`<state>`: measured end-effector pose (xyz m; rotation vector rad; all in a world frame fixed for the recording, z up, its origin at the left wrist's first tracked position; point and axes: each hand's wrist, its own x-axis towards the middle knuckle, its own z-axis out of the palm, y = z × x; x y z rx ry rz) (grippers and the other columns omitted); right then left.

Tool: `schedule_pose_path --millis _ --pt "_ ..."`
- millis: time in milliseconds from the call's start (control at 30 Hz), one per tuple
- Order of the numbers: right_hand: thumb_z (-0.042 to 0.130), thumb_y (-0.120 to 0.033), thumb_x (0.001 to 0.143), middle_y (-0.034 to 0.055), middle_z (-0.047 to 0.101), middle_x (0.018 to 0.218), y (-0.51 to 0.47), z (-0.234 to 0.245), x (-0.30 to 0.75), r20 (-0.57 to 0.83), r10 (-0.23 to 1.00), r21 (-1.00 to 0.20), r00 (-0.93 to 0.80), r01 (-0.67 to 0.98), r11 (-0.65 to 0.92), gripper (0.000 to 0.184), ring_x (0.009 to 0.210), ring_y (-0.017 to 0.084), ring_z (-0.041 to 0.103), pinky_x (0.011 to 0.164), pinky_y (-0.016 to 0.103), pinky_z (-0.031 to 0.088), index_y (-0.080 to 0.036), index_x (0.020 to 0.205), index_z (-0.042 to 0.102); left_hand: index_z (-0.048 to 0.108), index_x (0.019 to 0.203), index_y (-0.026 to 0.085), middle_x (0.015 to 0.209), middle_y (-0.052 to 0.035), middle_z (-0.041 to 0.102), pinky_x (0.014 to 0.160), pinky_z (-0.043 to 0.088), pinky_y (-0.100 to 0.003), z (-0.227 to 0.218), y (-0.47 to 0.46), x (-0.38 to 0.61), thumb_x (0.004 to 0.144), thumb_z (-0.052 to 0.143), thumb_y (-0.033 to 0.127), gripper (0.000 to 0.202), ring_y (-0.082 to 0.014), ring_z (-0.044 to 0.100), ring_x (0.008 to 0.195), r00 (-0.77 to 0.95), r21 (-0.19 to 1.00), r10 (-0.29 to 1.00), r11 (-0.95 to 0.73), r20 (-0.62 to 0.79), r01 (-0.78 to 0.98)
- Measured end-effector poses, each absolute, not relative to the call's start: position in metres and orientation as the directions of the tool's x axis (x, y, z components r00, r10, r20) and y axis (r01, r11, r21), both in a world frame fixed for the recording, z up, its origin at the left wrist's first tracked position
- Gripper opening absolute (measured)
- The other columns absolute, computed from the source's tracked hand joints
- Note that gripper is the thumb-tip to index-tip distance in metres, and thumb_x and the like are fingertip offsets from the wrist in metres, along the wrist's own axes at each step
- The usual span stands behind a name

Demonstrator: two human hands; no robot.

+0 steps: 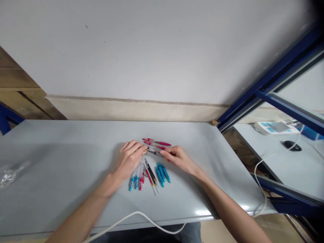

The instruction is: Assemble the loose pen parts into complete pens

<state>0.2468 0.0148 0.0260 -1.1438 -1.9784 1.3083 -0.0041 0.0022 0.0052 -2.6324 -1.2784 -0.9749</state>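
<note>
Between my two hands lies a clear pen with black parts (152, 151), close to the tabletop. My left hand (131, 158) has its fingers closed at the pen's left end, partly hiding it. At the other end, the thumb and fingers of my right hand (178, 158) pinch it. Just beyond are two red pens (163, 143). Nearer to me are clear barrels with blue and red tips (136, 180), red and black ink refills (151, 173) and several blue pen barrels (162, 173).
The grey table (76, 162) meets a pale wall (139, 50). A crumpled clear plastic bag (8, 177) lies far left. A white cable (138, 212) crosses the front edge. Right, behind a blue frame (278, 71), are a black mouse (292, 145) and a white device (275, 128).
</note>
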Motion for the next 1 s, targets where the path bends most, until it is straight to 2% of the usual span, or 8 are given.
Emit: schedule_pose_path --millis 100,200,300,433,633,867,933,1000 --pt "0.05 -0.056 0.098 -0.0049 0.034 0.057 0.018 0.031 0.255 -0.031 0.855 -0.888 -0.518 0.407 0.215 0.051 0.055 0.01 0.028 0.052 0.025 0.023 -0.018 0.063 0.051 0.065 0.12 0.02 0.104 -0.0047 0.069 0.086 0.045 -0.034 0.003 0.006 -0.006 0.102 0.053 0.022 0.022 -0.0193 0.058 0.096 0.444 0.329 0.725 -0.655 0.527 0.68" --pt "0.054 -0.052 0.096 -0.0051 0.034 0.059 0.022 0.032 0.26 -0.022 0.819 -0.824 -0.574 0.474 0.31 0.051 0.057 0.01 0.027 0.054 0.025 0.023 -0.017 0.06 0.048 0.065 0.118 0.021 0.106 -0.0045 0.068 0.088 0.045 -0.035 -0.003 0.01 -0.01 0.102 0.054 0.024 0.02 -0.0195 0.059 0.1 0.489 0.373 0.739 -0.663 0.463 0.649" --pt "0.06 -0.045 0.094 -0.0052 0.037 0.055 0.022 0.03 0.259 -0.024 0.816 -0.669 -0.578 0.616 0.417 0.046 0.055 0.01 0.027 0.054 0.025 0.022 -0.017 0.059 0.052 0.066 0.113 0.021 0.107 -0.0045 0.067 0.089 0.046 -0.035 -0.01 0.013 -0.013 0.103 0.052 0.025 0.018 -0.0198 0.06 0.101 0.516 0.388 0.751 -0.657 0.413 0.646" --pt "0.066 -0.04 0.092 -0.0031 0.048 0.054 0.018 0.025 0.253 0.023 0.841 -0.421 -0.541 0.757 0.499 0.038 0.052 0.01 0.032 0.056 0.027 0.021 -0.018 0.062 0.061 0.067 0.112 0.022 0.109 -0.0044 0.065 0.091 0.047 -0.034 -0.016 0.016 -0.013 0.102 0.052 0.026 0.018 -0.0196 0.06 0.103 0.501 0.439 0.77 -0.637 0.395 0.633" --pt "0.063 -0.044 0.095 0.0016 0.062 0.061 0.015 0.017 0.248 0.019 0.841 -0.239 -0.541 0.814 0.529 0.037 0.053 0.013 0.046 0.055 0.028 0.019 -0.018 0.068 0.066 0.067 0.11 0.024 0.109 -0.0041 0.065 0.092 0.048 -0.034 -0.016 0.019 -0.01 0.101 0.054 0.026 0.016 -0.02 0.061 0.103 0.47 0.498 0.8 -0.6 0.372 0.627" --pt "0.057 -0.046 0.098 0.0045 0.065 0.064 0.018 0.019 0.254 0.045 0.871 -0.17 -0.49 0.855 0.49 0.04 0.056 0.016 0.055 0.056 0.03 0.021 -0.018 0.07 0.066 0.064 0.119 0.024 0.118 -0.0065 0.064 0.099 0.047 -0.037 -0.012 0.018 -0.005 0.1 0.049 0.022 0.024 -0.0213 0.059 0.111 0.378 0.531 0.829 -0.556 0.412 0.639" --pt "0.052 -0.047 0.101 0.0048 0.065 0.065 0.015 0.02 0.253 0.107 0.887 -0.216 -0.45 0.86 0.462 0.043 0.056 0.016 0.054 0.056 0.03 0.023 -0.018 0.071 0.065 0.065 0.116 0.022 0.115 -0.007 0.065 0.098 0.046 -0.037 -0.006 0.015 -0.007 0.1 0.046 0.023 0.024 -0.0219 0.06 0.11 0.335 0.51 0.841 -0.528 0.425 0.679" --pt "0.049 -0.044 0.103 0.0041 0.065 0.069 0.009 0.019 0.246 0.178 0.891 -0.32 -0.417 0.832 0.454 0.041 0.058 0.015 0.055 0.058 0.029 0.028 -0.018 0.074 0.065 0.065 0.102 0.022 0.1 -0.0048 0.069 0.088 0.047 -0.034 0.002 0.01 -0.011 0.101 0.045 0.026 0.021 -0.0206 0.063 0.095 0.324 0.474 0.865 -0.486 0.384 0.734"
